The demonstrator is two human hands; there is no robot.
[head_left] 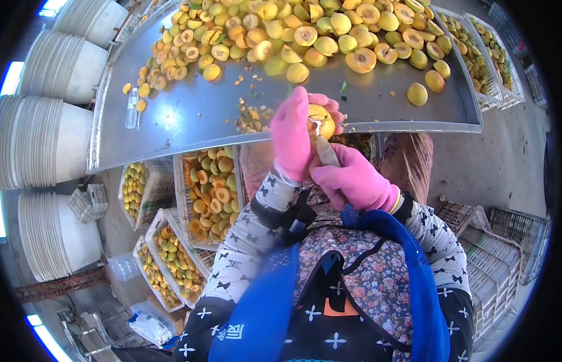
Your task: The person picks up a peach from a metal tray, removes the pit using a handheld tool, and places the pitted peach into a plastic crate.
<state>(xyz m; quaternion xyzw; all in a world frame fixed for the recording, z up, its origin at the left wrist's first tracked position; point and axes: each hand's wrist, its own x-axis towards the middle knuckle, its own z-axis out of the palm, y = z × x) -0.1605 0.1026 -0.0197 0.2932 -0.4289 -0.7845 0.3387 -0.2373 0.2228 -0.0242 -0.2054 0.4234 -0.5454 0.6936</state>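
Observation:
My left hand [296, 133], in a pink glove, is wrapped round a yellow fruit [322, 119] above the front edge of the metal table [190, 127]. Just to the right, my right hand [356, 181], gloved in pink too, grips the handle of a small knife [327, 152]. The knife's tip meets the near side of the fruit, where a brownish cut patch shows. Behind my hands, a heap of whole and halved yellow fruit [305, 36] covers the back of the table. Small pits and scraps [254, 118] lie left of my left hand.
A clear bottle [132, 108] lies at the table's left. Crates of fruit [210, 193] stand below the front edge, with others [474, 57] at the back right. Stacked white tubs [48, 142] line the left. Empty crates [486, 259] are at the lower right.

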